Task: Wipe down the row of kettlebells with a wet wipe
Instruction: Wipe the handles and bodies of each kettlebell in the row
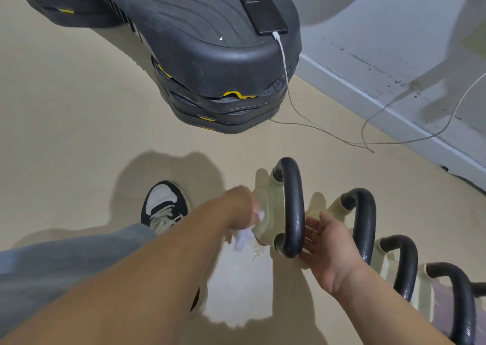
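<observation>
One wide-angle head-worn camera is looking forward and steeply down at the beige floor (65, 121), sitting close above cream kettlebells with black looped handles (292, 208) at lower right. Stacked black plastic step platforms (200, 42) are filling the upper centre, a pale grey wall (381, 29) the upper right.

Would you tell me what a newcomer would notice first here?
Low in the middle, the left hand presses a white wipe against the end kettlebell, while the open right hand rests at its black handle. Above, a plugged-in phone lies on stacked black steps.
</observation>
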